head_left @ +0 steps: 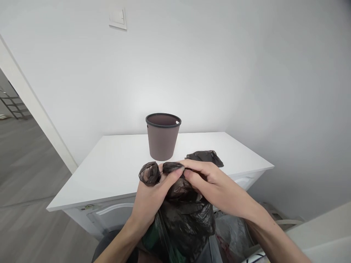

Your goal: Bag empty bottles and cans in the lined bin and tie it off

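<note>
A thin black plastic bag (189, 223) hangs in front of me, its bunched top held between both hands. My left hand (156, 191) is closed on the gathered plastic, with a puffed end of it sticking out on the left. My right hand (204, 179) pinches the same bunch, thumb and fingers close to the left thumb. Behind my hands a brown trash can (163, 142) with a dark rim stands upright on the white tabletop (115, 168). Another crumpled black plastic bag (207, 157) lies on the tabletop just beyond my right hand.
Clear plastic bags (231, 230) and other items sit low at the right, beside the white cabinet (117, 212). A light switch (117, 17) is on the wall behind. At the left are a door frame (41, 106) and grey floor (24, 164) with a dark rack (15, 106).
</note>
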{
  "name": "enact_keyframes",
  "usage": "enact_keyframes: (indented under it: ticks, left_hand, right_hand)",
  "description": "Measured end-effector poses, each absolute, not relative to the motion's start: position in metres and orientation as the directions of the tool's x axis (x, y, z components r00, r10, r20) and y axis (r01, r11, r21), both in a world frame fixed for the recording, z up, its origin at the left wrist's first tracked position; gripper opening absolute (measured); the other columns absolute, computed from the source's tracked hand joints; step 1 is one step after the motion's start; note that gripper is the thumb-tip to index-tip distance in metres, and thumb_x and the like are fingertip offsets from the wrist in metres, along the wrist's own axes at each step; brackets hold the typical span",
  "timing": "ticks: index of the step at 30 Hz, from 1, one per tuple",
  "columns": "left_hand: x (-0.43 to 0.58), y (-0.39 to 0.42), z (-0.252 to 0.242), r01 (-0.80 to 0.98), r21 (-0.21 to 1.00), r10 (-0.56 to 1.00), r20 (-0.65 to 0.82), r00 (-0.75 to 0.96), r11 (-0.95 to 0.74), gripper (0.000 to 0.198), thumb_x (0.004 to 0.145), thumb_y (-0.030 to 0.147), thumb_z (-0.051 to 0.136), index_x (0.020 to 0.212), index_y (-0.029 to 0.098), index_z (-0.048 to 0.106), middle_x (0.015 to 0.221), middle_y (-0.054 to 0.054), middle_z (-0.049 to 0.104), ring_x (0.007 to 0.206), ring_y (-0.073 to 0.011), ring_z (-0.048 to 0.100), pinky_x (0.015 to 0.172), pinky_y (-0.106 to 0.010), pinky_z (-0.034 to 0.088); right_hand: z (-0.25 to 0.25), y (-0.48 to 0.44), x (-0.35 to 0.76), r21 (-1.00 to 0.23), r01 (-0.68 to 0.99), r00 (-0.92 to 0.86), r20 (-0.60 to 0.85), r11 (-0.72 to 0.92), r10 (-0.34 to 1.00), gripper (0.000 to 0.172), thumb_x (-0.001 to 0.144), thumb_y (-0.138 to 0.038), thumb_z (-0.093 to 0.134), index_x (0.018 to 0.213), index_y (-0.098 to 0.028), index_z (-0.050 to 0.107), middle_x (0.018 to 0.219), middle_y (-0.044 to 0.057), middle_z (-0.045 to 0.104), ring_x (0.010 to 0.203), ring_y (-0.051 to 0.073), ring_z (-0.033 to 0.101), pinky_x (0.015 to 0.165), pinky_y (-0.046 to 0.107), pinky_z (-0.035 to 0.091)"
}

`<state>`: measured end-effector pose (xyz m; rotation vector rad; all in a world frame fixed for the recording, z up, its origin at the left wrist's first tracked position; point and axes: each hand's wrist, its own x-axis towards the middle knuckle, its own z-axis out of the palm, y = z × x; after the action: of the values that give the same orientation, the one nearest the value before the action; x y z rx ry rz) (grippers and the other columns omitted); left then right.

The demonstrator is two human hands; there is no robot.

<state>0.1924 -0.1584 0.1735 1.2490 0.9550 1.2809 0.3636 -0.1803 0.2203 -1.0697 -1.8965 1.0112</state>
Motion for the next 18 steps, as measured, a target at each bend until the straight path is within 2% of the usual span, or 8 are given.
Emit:
enact_keyframes:
  ticks: [4,6,8,10,12,14,16,18]
  left_hand:
    - [0.189,-0.159,0.174,-0.136,0.98,0.986,0.154,0.066,-0.144,0.032,0.084,0.048,0.084,0.089,0.019,0.075,0.087,-0.004,0.074,0.088,-0.0212,0.069,0.078,-0.03,0.057]
    - [0.185,-0.157,0.174,-0.126,0.982,0.986,0.152,0.062,-0.143,0.032,0.084,0.048,0.084,0.088,0.019,0.074,0.083,-0.002,0.071,0.082,-0.0183,0.065,0.073,-0.027,0.054]
    - [0.181,-0.155,0.174,-0.104,0.986,0.989,0.137,0.057,-0.131,0.032,0.084,0.048,0.085,0.086,0.019,0.071,0.072,0.001,0.061,0.07,-0.0137,0.057,0.063,-0.023,0.048]
    - [0.178,-0.152,0.174,-0.088,0.99,0.991,0.113,0.066,-0.107,0.032,0.084,0.047,0.084,0.084,0.019,0.068,0.062,0.005,0.047,0.059,-0.0102,0.044,0.053,-0.021,0.038]
    - [0.177,-0.149,0.174,-0.114,0.991,0.991,0.086,0.106,-0.074,0.035,0.087,0.048,0.082,0.081,0.02,0.062,0.058,0.008,0.033,0.053,-0.0082,0.03,0.048,-0.021,0.027]
    - [0.176,-0.147,0.177,-0.179,0.982,0.987,0.083,0.134,-0.058,0.043,0.09,0.052,0.077,0.076,0.021,0.052,0.058,0.01,0.022,0.051,-0.0071,0.019,0.047,-0.022,0.02]
    - [0.173,-0.145,0.181,-0.214,0.975,0.982,0.095,0.166,-0.058,0.049,0.093,0.055,0.074,0.074,0.022,0.043,0.059,0.01,0.018,0.052,-0.0069,0.014,0.047,-0.023,0.017]
    - [0.169,-0.143,0.185,-0.186,0.98,0.972,0.104,0.21,-0.065,0.045,0.094,0.056,0.073,0.079,0.022,0.049,0.06,0.01,0.019,0.052,-0.0075,0.015,0.048,-0.024,0.016]
  right_hand:
    - [0.217,-0.178,0.367,-0.901,0.305,-0.298,0.216,0.307,0.93,0.035,0.104,-0.034,0.055,0.138,-0.033,0.063,0.084,-0.002,0.055,0.079,0.017,0.053,0.07,0.029,0.044]
    - [0.214,-0.177,0.371,-0.926,0.273,-0.305,0.173,0.26,0.937,0.036,0.106,-0.04,0.057,0.142,-0.033,0.059,0.081,-0.004,0.052,0.076,0.016,0.051,0.069,0.028,0.043]
    - [0.209,-0.174,0.373,-0.939,0.253,-0.368,0.128,0.231,0.921,0.026,0.107,-0.045,0.058,0.125,-0.028,0.065,0.079,-0.004,0.052,0.074,0.015,0.048,0.068,0.027,0.04]
    - [0.199,-0.169,0.373,-0.955,0.202,-0.416,0.116,0.216,0.902,0.031,0.106,-0.051,0.059,0.098,-0.023,0.066,0.076,-0.004,0.05,0.07,0.013,0.042,0.065,0.027,0.035]
    - [0.186,-0.165,0.369,-0.985,0.048,-0.415,0.133,0.167,0.9,0.041,0.105,-0.055,0.061,0.083,-0.021,0.059,0.071,-0.005,0.043,0.065,0.011,0.033,0.061,0.027,0.028]
    - [0.173,-0.16,0.36,-0.978,-0.192,-0.374,0.146,0.077,0.916,0.044,0.103,-0.057,0.065,0.08,-0.021,0.055,0.067,-0.007,0.035,0.062,0.01,0.025,0.06,0.027,0.024]
    - [0.164,-0.156,0.349,-0.912,-0.41,-0.338,0.141,-0.01,0.931,0.042,0.101,-0.056,0.068,0.081,-0.021,0.056,0.063,-0.008,0.028,0.06,0.01,0.019,0.057,0.025,0.021]
    - [0.163,-0.153,0.34,-0.823,-0.565,-0.301,0.144,-0.055,0.943,0.038,0.098,-0.056,0.073,0.087,-0.022,0.06,0.061,-0.01,0.024,0.057,0.01,0.016,0.052,0.024,0.018]
